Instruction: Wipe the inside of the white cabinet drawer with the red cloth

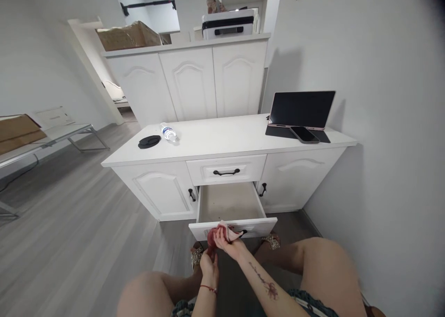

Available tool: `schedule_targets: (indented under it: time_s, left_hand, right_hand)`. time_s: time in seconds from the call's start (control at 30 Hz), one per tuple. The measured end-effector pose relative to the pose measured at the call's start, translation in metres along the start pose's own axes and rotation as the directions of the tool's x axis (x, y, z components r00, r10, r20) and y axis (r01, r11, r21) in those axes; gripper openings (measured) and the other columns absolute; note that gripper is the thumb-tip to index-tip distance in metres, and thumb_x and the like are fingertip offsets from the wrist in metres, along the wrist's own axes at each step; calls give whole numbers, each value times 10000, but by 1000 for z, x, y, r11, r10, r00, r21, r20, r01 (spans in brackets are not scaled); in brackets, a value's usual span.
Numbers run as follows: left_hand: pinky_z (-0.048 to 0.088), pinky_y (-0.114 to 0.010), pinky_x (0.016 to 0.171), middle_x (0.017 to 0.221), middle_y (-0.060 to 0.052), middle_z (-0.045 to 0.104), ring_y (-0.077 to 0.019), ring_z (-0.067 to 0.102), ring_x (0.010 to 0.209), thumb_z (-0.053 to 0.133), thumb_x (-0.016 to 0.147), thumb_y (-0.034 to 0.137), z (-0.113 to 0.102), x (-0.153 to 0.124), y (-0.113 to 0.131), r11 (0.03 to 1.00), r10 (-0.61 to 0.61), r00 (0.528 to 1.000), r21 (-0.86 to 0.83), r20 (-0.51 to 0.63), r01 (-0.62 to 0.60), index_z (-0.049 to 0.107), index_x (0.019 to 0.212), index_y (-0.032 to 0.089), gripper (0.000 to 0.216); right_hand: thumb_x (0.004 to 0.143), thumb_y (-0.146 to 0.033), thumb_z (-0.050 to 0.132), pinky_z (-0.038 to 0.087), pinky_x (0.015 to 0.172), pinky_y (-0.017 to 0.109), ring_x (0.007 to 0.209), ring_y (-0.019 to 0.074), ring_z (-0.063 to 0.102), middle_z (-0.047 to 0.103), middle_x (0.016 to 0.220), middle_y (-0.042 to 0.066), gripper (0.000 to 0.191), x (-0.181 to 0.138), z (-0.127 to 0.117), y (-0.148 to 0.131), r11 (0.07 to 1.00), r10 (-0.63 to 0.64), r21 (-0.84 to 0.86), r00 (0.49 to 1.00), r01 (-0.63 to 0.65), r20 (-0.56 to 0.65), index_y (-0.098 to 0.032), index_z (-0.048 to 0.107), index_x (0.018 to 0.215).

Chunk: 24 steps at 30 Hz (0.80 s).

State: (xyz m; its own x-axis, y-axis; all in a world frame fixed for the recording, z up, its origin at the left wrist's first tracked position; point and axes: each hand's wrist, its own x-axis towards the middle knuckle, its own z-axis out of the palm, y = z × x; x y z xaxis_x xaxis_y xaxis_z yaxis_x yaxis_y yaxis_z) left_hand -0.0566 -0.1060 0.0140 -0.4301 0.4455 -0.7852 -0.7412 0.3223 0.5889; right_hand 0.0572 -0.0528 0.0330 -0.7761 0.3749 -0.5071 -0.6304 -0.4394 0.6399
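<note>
A red and whitish cloth (211, 238) is bunched up at the front of the pulled-out lower drawer (266, 226). My right hand (227, 244) is closed on the cloth, and its pale corner sticks out to the right beside the drawer's black handle (243, 233). Lower down, my left hand (209, 264) has its fingers closed around the hanging red end of the same cloth. Whether the cloth touches the drawer front cannot be told. Inside the drawer a bare, light-coloured bottom (229, 206) shows, with a few small specks.
On the white cabinet top (215, 138) lie a plastic bottle (169, 133), a flat black object (149, 142), a propped tablet (301, 109) and a phone (304, 135). A shut upper drawer (225, 165) sits above the open one. My knees flank the drawer; a wall (389, 178) stands right.
</note>
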Motion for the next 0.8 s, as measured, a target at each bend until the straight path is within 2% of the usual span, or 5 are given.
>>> schedule_targets:
  time_s: [0.13, 0.33, 0.53, 0.7, 0.8]
  left_hand:
    - [540, -277, 693, 654, -30, 610, -151, 614, 592, 496, 758, 7, 35, -18, -4, 992, -116, 988, -41, 102, 121, 540, 639, 222, 250]
    - [493, -294, 583, 558, -6, 524, -163, 539, 504, 547, 757, 48, 62, -31, -13, 981, -184, 964, 103, 194, 166, 512, 615, 222, 227]
    - [534, -310, 717, 644, 21, 550, -151, 554, 591, 588, 806, 21, 67, -12, -18, 965, -147, 968, 242, 203, 96, 542, 763, 215, 203]
    - [538, -315, 812, 701, 4, 558, -188, 642, 785, 609, 775, -34, 73, 7, -18, 972, -148, 968, 208, 202, 105, 515, 760, 229, 280]
    - [549, -296, 788, 734, -11, 592, -172, 653, 774, 611, 777, -41, 81, 20, -16, 977, -152, 963, 179, 222, 113, 505, 745, 228, 291]
  right_hand:
    - [922, -184, 533, 650, 626, 252, 856, 124, 708, 497, 1260, 169, 492, -45, 13, -24, 985, 33, 172, 994, -15, -101, -70, 345, 1363]
    - [890, -117, 498, 640, 585, 237, 785, 122, 715, 564, 1161, 116, 471, -90, 18, -58, 993, -58, 88, 984, 73, -168, -101, 335, 1332]
    - [829, -93, 508, 631, 585, 228, 745, 118, 693, 564, 1109, 103, 400, -135, 26, -82, 990, -131, 22, 976, 137, -175, -100, 430, 1221]
    - [832, -80, 476, 629, 693, 217, 888, 121, 683, 547, 1182, 148, 477, -168, 40, -79, 986, -167, 30, 986, 167, 11, -54, 426, 1306]
    - [833, -37, 431, 617, 764, 200, 980, 114, 678, 558, 1242, 161, 495, -181, 52, -75, 957, -274, -55, 951, 284, 142, -71, 461, 1326]
